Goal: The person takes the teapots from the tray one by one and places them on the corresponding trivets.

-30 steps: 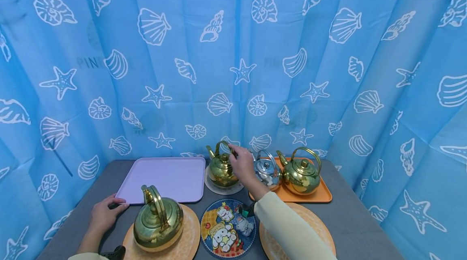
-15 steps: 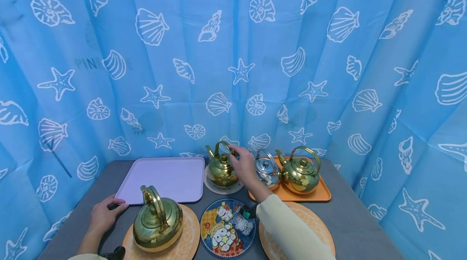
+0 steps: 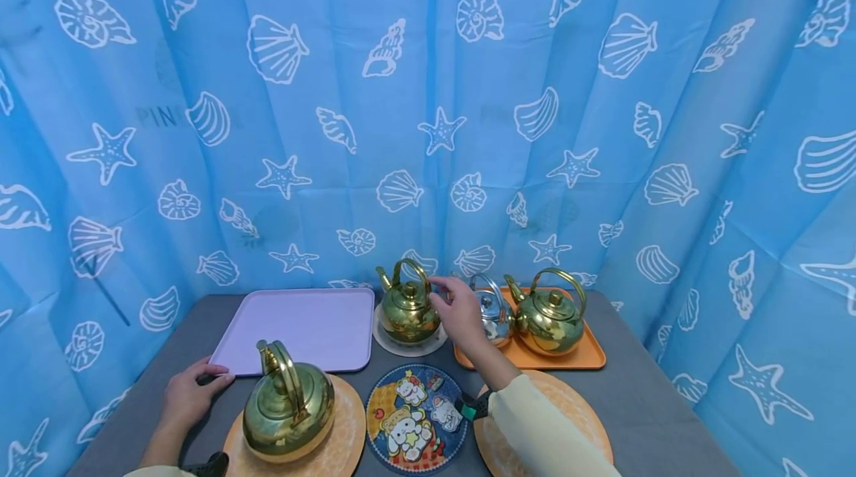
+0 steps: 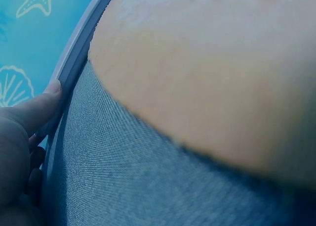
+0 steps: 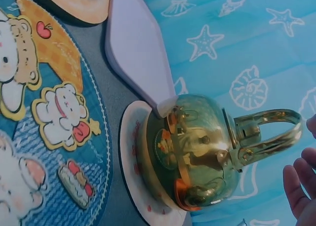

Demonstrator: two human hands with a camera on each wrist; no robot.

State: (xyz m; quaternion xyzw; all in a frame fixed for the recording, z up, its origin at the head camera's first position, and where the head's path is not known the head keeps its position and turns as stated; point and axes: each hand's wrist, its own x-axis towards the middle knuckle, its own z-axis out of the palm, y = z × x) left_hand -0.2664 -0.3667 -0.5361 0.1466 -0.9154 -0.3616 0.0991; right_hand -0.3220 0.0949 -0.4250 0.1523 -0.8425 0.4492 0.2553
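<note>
In the head view a small gold teapot [image 3: 409,310] stands upright on a round white mat [image 3: 428,343], spout to the left. My right hand [image 3: 461,310] is just right of its arched handle, fingers loosely bent and holding nothing; the right wrist view shows these fingers [image 5: 301,181] apart from the handle. My left hand [image 3: 190,391] grips the near left corner of a lilac tray [image 3: 304,328]. A thumb [image 4: 47,100] lies along the tray's rim in the left wrist view, with the other fingers mostly hidden. Nothing lies on that tray.
A large gold teapot [image 3: 287,410] stands on an orange-patterned round mat [image 3: 348,425] at front left. An orange tray [image 3: 591,358] at right bears a silver teapot [image 3: 495,313] and a gold one [image 3: 551,321]. A cartoon mat [image 3: 414,417] lies in front; my right sleeve crosses another round mat [image 3: 585,417].
My right hand has let go of the small gold teapot's handle and drawn back slightly to the right. The teapot stays on its mat. My left hand has not moved from the lilac tray.
</note>
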